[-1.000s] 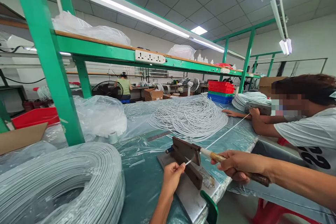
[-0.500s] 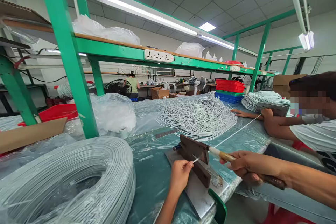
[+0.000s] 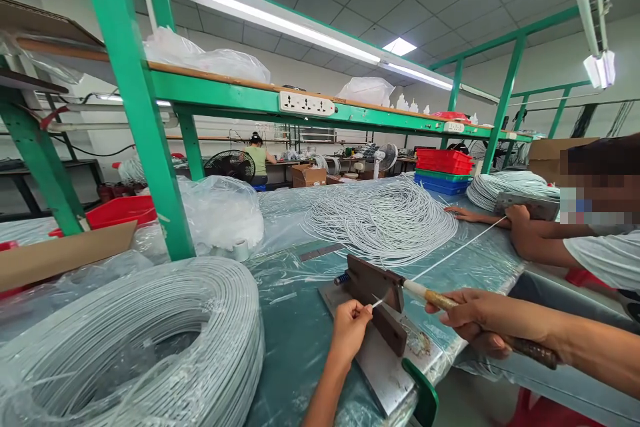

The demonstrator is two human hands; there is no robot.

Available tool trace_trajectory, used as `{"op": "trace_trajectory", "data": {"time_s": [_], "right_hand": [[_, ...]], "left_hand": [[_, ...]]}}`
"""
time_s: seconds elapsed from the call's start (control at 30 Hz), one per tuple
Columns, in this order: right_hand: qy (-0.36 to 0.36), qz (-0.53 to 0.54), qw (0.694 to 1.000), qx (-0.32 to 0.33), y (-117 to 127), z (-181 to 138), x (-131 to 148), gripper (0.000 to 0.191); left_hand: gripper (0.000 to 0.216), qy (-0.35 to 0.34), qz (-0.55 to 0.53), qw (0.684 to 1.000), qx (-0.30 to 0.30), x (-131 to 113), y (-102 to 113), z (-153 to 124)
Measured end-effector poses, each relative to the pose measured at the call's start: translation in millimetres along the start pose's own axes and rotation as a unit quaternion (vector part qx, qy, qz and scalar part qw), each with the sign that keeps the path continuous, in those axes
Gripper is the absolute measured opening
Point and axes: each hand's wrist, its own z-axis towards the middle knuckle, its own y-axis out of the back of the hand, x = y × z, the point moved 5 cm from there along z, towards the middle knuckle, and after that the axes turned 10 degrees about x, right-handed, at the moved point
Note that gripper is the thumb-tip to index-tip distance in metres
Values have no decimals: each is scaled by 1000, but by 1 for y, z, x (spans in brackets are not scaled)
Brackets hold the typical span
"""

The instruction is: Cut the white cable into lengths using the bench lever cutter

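Note:
My left hand [image 3: 351, 328] pinches the end of a thin white cord [image 3: 453, 251] right at the blade of a brown lever cutter [image 3: 377, 293] bolted to a metal base plate [image 3: 373, 363]. My right hand [image 3: 483, 320] is wrapped round the cutter's long wooden handle [image 3: 525, 347], which is held raised. The cord runs taut from the cutter to the right, to the hands of a co-worker [image 3: 517, 217] seated beside me. A big coil of the same grey-white cord [image 3: 135, 340] lies to my left.
A loose heap of cut cords [image 3: 383, 220] lies on the plastic-covered green bench [image 3: 293, 327]. Green frame posts [image 3: 140, 107] stand at the left. Clear plastic bags [image 3: 220, 213], a tape roll [image 3: 241, 250], red and blue bins [image 3: 443, 170], and a second coil [image 3: 505, 187] lie behind.
The view has shifted, so everything slid a little to the right. My hands keep their hold on cord and handle; the cutter stays raised.

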Motion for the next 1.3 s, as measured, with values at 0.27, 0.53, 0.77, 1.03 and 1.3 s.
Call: {"op": "trace_trajectory", "data": {"time_s": [0.27, 0.53, 0.77, 1.03, 1.3], "right_hand": [[6, 11, 1000, 10, -3, -1, 0, 37], [-1, 38, 999, 4, -5, -3, 1, 29], [20, -11, 1000, -4, -5, -1, -4, 33], [37, -165, 984, -65, -9, -13, 2, 40], [102, -248, 949, -166, -2, 11, -61, 35]], "left_hand": [[48, 29, -94, 994, -55, 9, 0, 5], [43, 15, -117, 989, -90, 12, 1, 5], [42, 14, -128, 988, -89, 8, 1, 5], [42, 11, -143, 985, -92, 7, 0, 4], [49, 31, -182, 977, -107, 8, 11, -1]]}}
